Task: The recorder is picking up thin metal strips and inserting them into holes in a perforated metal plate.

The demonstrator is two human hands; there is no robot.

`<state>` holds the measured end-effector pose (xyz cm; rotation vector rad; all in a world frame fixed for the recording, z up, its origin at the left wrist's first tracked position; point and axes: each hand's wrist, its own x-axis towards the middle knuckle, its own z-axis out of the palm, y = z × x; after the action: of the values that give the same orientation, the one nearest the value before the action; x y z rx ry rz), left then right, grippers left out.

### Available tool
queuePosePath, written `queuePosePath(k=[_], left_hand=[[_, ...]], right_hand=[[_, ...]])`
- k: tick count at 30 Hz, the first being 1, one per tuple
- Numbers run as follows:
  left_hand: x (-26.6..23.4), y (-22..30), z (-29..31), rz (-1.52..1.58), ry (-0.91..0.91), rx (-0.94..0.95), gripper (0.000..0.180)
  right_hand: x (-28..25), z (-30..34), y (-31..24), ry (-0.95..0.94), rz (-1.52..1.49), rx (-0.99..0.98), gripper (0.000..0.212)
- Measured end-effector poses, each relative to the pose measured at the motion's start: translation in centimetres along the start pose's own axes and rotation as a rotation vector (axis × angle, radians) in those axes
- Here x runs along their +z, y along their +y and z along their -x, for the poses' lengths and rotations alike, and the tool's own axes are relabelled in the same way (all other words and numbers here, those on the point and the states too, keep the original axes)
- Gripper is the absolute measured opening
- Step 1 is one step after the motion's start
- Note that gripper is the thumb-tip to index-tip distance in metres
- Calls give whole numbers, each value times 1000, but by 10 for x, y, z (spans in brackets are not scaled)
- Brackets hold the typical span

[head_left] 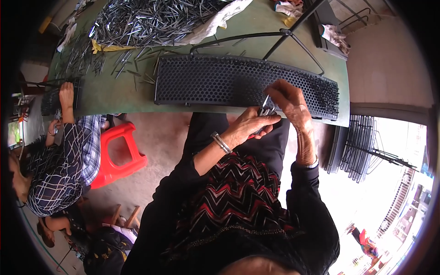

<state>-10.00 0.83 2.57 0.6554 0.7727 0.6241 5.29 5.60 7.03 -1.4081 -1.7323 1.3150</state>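
Note:
My left hand [251,124] is closed round a small bunch of short dark metal rods [266,111], just in front of the table's near edge. Above it, my right hand [289,101] pinches a single thin rod [265,101] between thumb and finger. Beyond both hands lies a long black perforated tray [197,80] with rows of round holes. Rods stand packed in the holes at its right end and along part of its far side, while the left part shows bare holes. My right hand covers a piece of the tray.
A large heap of loose rods [146,23] lies on a pale sheet on the green table [133,98]. A black wire frame [238,36] rises behind the tray. At left, a co-worker [64,156] handles another tray beside a red stool [121,156]. Black racks [360,146] stand at right.

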Motion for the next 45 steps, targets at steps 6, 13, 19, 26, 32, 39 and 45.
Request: queuePosePath(k=[6,13,19,26,32,39,45], left_hand=[[-4,-4,-7,152,-12,-78,20],[-6,-8,-15,512,-28,27,18],[-8,-5,-11,562,37,-4,25],[-10,-10,-14,564,121,34,20],[-8,-9,-13,413,183,121,14],[-3,-6,-11,430,245,101,16],[7,5,-4,613,224,56,22]], right_hand=[[2,-19,6,631,107,-192,8],[8,-54,45,807,373,-424,7],[15,-55,49,771,532,-470,8],[6,-35,27,573,482,-241,16],[-12,1,7,-54,215,-36,14],[-10,3,10,72,-9,41,14],[-3,-22,13,737,256,-233,8]])
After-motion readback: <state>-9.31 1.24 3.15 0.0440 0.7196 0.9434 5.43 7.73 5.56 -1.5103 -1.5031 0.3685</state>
